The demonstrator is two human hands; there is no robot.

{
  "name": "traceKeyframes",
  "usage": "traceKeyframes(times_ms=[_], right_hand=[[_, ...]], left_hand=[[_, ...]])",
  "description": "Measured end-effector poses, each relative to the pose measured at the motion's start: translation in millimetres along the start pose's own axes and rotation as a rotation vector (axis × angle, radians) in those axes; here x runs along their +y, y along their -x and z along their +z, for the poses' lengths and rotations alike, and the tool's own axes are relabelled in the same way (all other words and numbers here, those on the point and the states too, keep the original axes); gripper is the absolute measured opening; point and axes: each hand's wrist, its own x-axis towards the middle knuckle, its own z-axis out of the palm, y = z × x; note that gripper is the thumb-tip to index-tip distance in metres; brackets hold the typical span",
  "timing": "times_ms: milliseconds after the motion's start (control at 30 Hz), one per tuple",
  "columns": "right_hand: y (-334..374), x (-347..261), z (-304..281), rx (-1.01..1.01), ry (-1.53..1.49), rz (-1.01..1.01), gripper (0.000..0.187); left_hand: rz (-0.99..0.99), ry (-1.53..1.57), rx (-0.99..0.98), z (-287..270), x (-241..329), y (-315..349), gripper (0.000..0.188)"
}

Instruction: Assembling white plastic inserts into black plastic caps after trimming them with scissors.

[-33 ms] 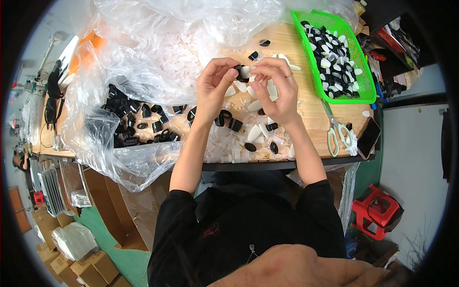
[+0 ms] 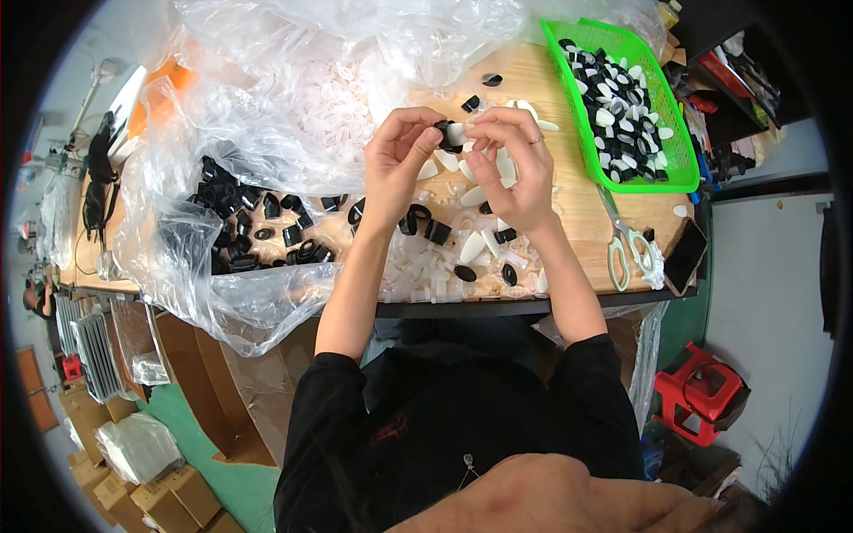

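Above the middle of the table, my left hand (image 2: 397, 163) pinches a small black plastic part (image 2: 445, 142) between thumb and fingers. My right hand (image 2: 520, 173), with a ring on one finger, grips a white oval piece (image 2: 457, 133) at the black part's right side. The two pieces touch; whether the white one sits inside the black one I cannot tell. Below my hands lie loose white oval pieces (image 2: 474, 244), black oval parts (image 2: 465, 273) and clear plastic bits (image 2: 404, 277). To the left, many black tubular parts (image 2: 240, 240) lie on an opened plastic bag (image 2: 258, 298).
A green basket (image 2: 673, 176) of black-and-white pieces stands at the far right. Scissors (image 2: 619, 240) and a phone (image 2: 686, 253) lie near the right edge. A heap of translucent pieces (image 2: 336, 111) sits at the back under plastic sheeting. A red stool (image 2: 702, 391) stands on the floor.
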Motion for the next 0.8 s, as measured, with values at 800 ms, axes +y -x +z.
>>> traceKeyframes(times_ms=[800], right_hand=[[-0.9, 0.5, -2.7, -0.063, 0.034, 0.006, 0.020]], left_hand=[[0.132, -0.105, -0.001, 5.3, -0.3, 0.8, 0.017]])
